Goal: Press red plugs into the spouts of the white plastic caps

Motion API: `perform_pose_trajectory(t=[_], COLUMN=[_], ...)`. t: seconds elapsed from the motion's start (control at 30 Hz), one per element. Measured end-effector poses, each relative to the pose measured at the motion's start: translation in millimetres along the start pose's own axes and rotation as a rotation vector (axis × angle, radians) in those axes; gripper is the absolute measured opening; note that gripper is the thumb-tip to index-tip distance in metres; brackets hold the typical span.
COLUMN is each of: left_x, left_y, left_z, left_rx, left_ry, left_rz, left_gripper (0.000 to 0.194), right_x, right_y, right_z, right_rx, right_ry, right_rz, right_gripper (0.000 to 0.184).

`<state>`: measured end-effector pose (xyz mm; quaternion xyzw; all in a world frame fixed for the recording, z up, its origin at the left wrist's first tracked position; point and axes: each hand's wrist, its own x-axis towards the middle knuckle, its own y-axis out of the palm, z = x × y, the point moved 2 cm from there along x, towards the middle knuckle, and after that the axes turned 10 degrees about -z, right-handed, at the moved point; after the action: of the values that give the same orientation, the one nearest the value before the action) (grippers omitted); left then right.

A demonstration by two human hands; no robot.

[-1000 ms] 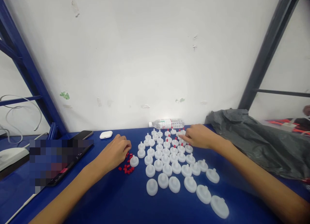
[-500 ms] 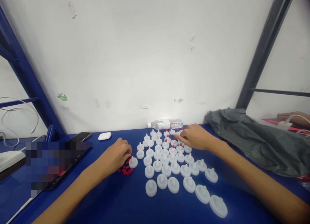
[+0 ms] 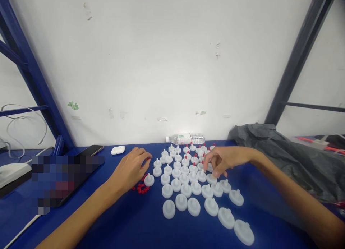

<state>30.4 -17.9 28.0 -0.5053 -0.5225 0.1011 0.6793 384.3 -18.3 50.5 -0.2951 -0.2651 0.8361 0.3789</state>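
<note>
My left hand point(image 3: 133, 166) hovers at the left over a small pile of red caps point(image 3: 140, 188). Its thumb and index finger curl together, and whatever is between their tips is hidden. Close by stands a white plastic disc with a short upright stem point(image 3: 149, 180). My right hand point(image 3: 219, 161) is above the right side of a large group of similar white stemmed discs point(image 3: 184, 179). The thumb and index finger are apart, over one white disc point(image 3: 211, 179); whether they touch it I cannot tell. Several discs at the back carry red caps point(image 3: 187, 153) on their stems.
A clear bottle point(image 3: 185, 138) lies against the wall behind the discs. A white earbud case point(image 3: 118, 150) and a dark phone point(image 3: 93, 150) lie at the back left. Grey plastic sheeting point(image 3: 269, 155) covers the right side. Blue and dark frame posts stand at both sides.
My right hand has moved from the back discs toward me and slightly right, its thumb and index finger now apart. My left hand has lifted a little from the red caps. The view has shifted slightly.
</note>
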Motion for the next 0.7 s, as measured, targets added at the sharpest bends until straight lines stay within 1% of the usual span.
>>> perform_pose_trajectory(t=[0.03, 0.1, 0.2, 0.27, 0.33, 0.4, 0.5, 0.57, 0.7], left_x=[0, -1, -3, -5, -6, -8, -10, -11, -15], left_y=[0.9, 2.1, 2.5, 2.5, 2.6, 2.4, 0.0, -2.6, -7.7], left_z=[0, 0, -4, -9, -15, -22, -34, -43, -57], left_rx=[-0.014, -0.049, -0.114, -0.156, -0.192, -0.227, -0.306, -0.361, -0.425], left_ry=[0.008, 0.028, 0.061, 0.084, 0.109, 0.146, 0.225, 0.275, 0.368], left_rz=[-0.021, -0.059, -0.119, -0.16, -0.19, -0.221, -0.291, -0.333, -0.385], left_gripper=[0.024, 0.022, 0.018, 0.015, 0.013, 0.011, 0.006, 0.005, 0.012], right_x=[1, 5, 8, 5, 0, -3, 0, 7, 20], right_y=[0, 0, 0, -4, -5, -2, 17, 33, 59], right_z=[-4, -11, -12, -5, 8, 23, 41, 49, 60], right_rx=[0.023, 0.048, 0.055, 0.051, 0.062, 0.126, 0.276, 0.311, 0.18], right_ry=[0.0, -0.031, -0.092, -0.142, -0.214, -0.283, -0.336, -0.362, -0.49], right_rz=[0.026, 0.024, -0.04, -0.127, -0.231, -0.323, -0.37, -0.408, -0.607], right_gripper=[0.053, 0.045, 0.036, 0.034, 0.031, 0.029, 0.029, 0.028, 0.015])
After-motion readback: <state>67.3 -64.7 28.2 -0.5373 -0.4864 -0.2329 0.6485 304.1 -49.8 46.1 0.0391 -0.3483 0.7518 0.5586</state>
